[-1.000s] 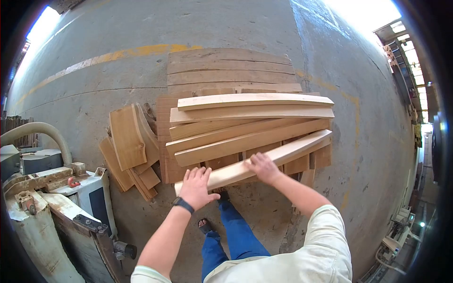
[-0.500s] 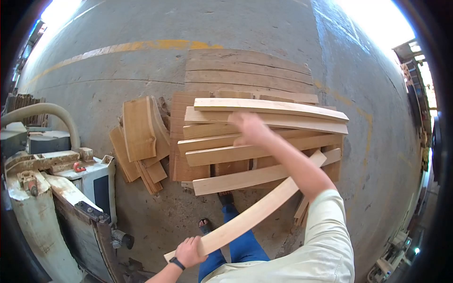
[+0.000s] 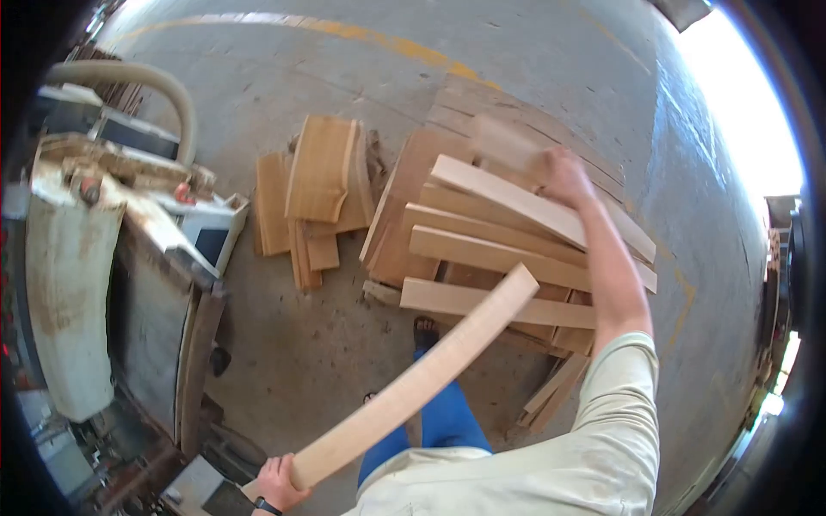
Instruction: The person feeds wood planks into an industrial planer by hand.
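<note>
My left hand (image 3: 282,483), wearing a dark wristband, is closed round the near end of a long pale wooden plank (image 3: 422,370). The plank slants up and away in front of my legs, its far end over the stack. Across the stack reaches my right hand (image 3: 566,176), its fingers curled at the edge of the uppermost wooden board (image 3: 508,144). That board is smeared by motion, and my forearm hides part of it. Beneath and nearer me lie several pale boards (image 3: 499,258), fanned out side by side.
Wide brown planks (image 3: 323,172) lie in a pile left of the stack. A worn machine (image 3: 77,301) with a thick hose (image 3: 172,86) stands at far left. Short offcuts (image 3: 555,391) lean at the stack's near right corner. A yellow line (image 3: 387,41) crosses the concrete floor.
My right hand has closed on the uppermost board, whose left end has shifted away from the others. My left hand has drawn lower left with its plank. The view has turned.
</note>
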`<control>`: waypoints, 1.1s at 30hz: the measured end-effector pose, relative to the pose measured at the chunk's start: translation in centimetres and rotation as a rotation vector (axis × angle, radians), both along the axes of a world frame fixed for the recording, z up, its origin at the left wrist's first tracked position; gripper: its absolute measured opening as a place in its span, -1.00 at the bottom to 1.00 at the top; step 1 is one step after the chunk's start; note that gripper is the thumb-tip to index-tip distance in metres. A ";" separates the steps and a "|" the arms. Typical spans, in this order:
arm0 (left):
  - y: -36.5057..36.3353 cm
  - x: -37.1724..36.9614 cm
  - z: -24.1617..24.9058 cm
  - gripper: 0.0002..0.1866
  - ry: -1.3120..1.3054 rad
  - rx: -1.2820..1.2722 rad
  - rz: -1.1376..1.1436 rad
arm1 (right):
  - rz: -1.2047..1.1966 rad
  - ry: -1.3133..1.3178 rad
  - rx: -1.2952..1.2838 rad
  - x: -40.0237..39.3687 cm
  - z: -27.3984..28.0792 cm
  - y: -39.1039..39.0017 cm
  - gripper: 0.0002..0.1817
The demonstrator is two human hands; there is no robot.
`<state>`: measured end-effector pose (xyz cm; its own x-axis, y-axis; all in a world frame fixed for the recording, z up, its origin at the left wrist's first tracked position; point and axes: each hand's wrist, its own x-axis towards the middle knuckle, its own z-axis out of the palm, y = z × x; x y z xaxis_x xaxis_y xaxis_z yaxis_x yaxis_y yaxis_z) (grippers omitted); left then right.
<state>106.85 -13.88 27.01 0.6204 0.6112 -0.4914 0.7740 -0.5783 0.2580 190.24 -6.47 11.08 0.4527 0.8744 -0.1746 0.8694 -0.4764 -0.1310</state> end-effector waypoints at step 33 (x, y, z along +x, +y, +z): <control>-26.2 -34.9 3.9 0.04 -2.094 -1.554 1.255 | 1.841 -0.170 0.268 -75.9 36.6 -8.6 -0.57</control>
